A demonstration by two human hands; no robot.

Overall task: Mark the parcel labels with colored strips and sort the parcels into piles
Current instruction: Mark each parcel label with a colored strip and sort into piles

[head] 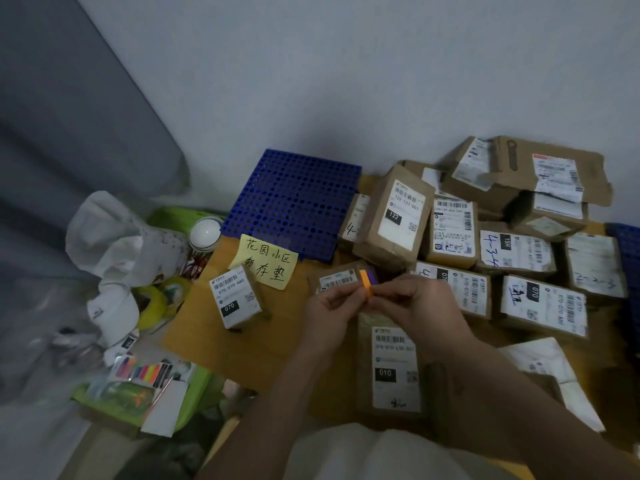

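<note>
My left hand (327,311) and my right hand (420,306) meet over the table and pinch a small pad of colored strips (366,284), orange in front with purple behind. Directly below my hands lies a brown parcel with a white label marked 010 (394,367). A small parcel marked 070 (237,301) stands alone to the left. Behind my hands another parcel (337,280) is partly hidden. A heap of labelled parcels (519,251) fills the right side.
A blue perforated mat (294,199) leans at the wall, with a yellow handwritten note (265,261) at its foot. Left of the table are white bags (114,244), tape rolls (156,301), a white bowl (205,233) and a green tray with a sheet of colored strips (142,372).
</note>
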